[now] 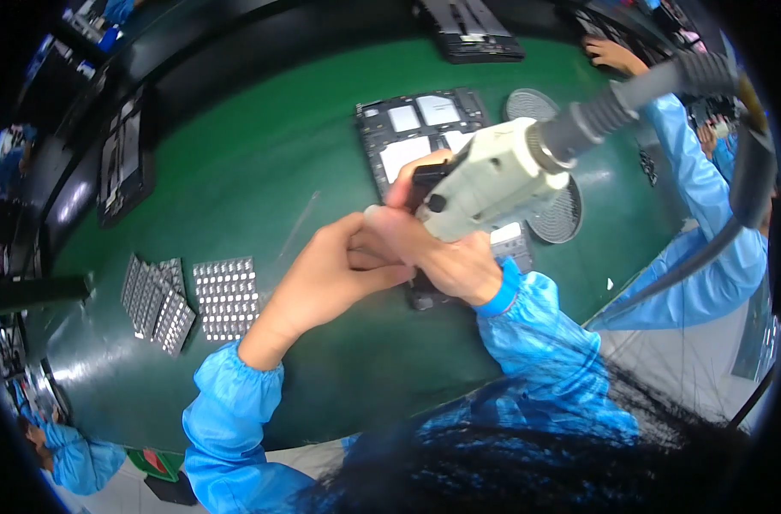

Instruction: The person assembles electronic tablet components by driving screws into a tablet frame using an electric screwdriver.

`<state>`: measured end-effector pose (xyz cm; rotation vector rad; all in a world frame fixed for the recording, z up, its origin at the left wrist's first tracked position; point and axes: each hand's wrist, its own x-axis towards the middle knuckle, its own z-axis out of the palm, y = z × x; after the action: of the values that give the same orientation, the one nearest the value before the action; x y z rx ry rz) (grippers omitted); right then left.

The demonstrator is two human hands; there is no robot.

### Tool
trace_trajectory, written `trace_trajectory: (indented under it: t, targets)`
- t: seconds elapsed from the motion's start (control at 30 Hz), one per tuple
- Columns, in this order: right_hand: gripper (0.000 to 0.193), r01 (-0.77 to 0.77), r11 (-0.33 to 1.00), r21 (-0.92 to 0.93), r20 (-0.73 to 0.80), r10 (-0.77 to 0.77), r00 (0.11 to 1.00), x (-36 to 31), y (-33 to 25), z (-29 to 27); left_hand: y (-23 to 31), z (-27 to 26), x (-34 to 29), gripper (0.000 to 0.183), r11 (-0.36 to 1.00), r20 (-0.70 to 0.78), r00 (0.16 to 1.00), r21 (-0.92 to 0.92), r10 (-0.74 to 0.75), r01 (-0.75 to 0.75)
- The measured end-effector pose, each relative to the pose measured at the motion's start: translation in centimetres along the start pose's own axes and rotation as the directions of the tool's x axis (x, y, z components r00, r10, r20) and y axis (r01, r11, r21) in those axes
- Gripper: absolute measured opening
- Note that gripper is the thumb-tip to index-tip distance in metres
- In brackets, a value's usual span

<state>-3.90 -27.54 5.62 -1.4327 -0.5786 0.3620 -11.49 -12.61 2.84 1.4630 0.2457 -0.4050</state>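
Note:
My right hand (459, 264) wraps round a pale, bulky hand-held power tool (493, 180) on a thick grey ribbed hose; its tip is hidden. Just left of it, my left hand (335, 270) has its fingers curled and its thumb pressed in, close against the right hand. Whatever the left fingers hold is hidden. Beneath and beyond the tool lies a flat black panel (369, 137) with white rectangular patches, partly covered by the tool and my hand. A dark piece with a white patch (515, 244) shows beside my right wrist.
On the green table (236, 171), trays of small parts (228, 298) lie left, with stacked ones (155, 300) beyond. Round ridged dishes (530, 104) sit right of the panel. Black units (469, 32) stand at the far side and left. A co-worker's hand (615, 56) reaches in at the right.

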Motion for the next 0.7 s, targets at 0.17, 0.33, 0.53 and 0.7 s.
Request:
trace_trajectory:
  t: [0.17,0.33,0.53,0.7]
  targets:
    - [0.039,0.169,0.954,0.247,-0.242,-0.108,0.964,-1.1,-2.2,-5.4,-0.3,0.7,0.1,0.027,0.977,-0.124,0.984,-0.185,-0.126,0.102]
    - [0.036,0.468,0.800,0.376,-0.476,-0.267,0.838,-2.7,0.5,-15.4,-0.3,1.9,1.1,0.022,0.993,-0.224,0.968,-0.064,-0.110,0.098]
    - [0.030,0.320,0.947,-0.025,-0.443,-0.298,0.846,-4.2,3.6,-18.6,0.3,2.8,0.9,0.020,0.989,-0.267,0.952,-0.034,-0.149,0.145]
    - [0.031,0.284,0.957,0.063,-0.495,-0.217,0.841,-3.7,2.8,-17.8,0.0,2.3,1.1,0.019,0.991,-0.269,0.954,0.002,-0.130,0.136]
